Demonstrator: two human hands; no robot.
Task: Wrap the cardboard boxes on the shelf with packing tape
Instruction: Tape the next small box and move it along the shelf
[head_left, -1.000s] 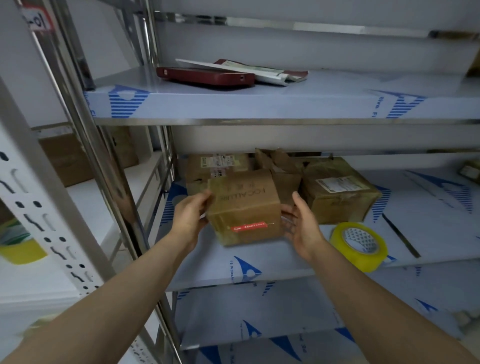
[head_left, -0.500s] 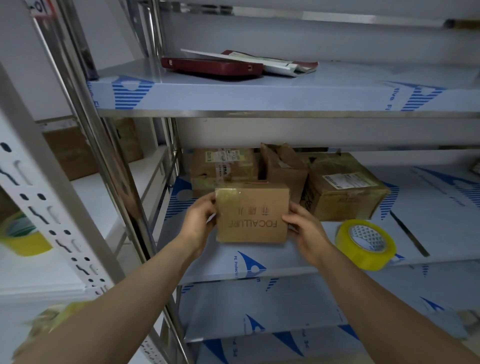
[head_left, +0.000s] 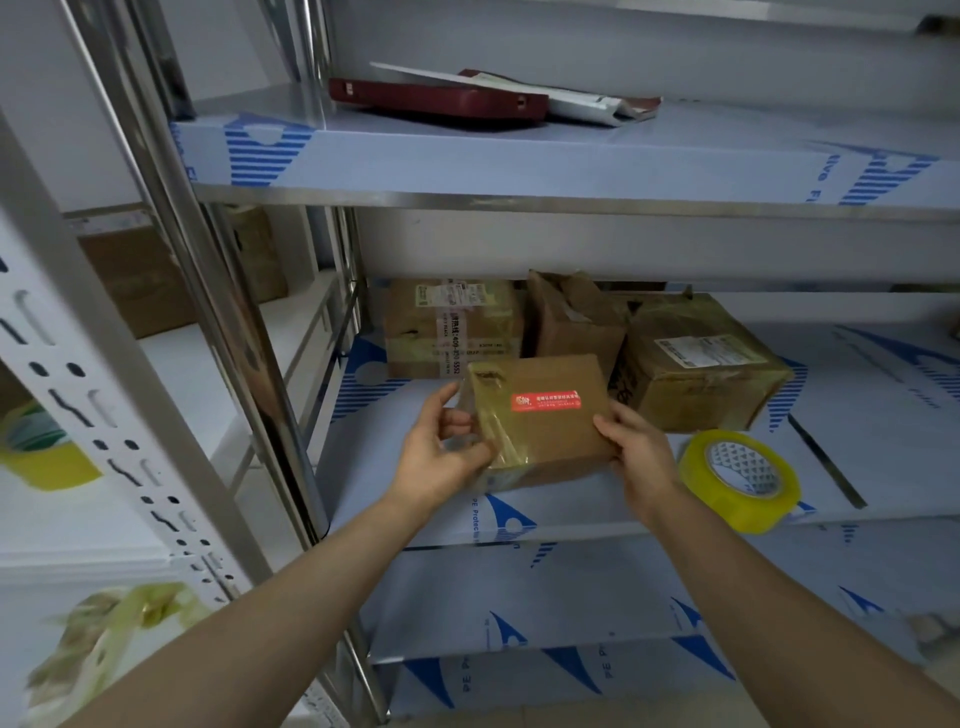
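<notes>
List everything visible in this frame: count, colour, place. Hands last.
steel shelf rack with blue-printed film: 1, silver and pale blue, fills the view
small brown cardboard box with a red sticker: 1, brown, front of the middle shelf, between both hands
taped brown cardboard boxes: 3, brown, back of the middle shelf
yellow roll of packing tape: 1, yellow, middle shelf, right of the small box
flat dark red case: 1, dark red, top shelf
white papers: small pile, white, top shelf, behind and beside the case
brown cartons: 2, brown, neighbouring rack on the left
left hand: 1, grips the small box's left edge
right hand: 1, grips its right edge
</notes>
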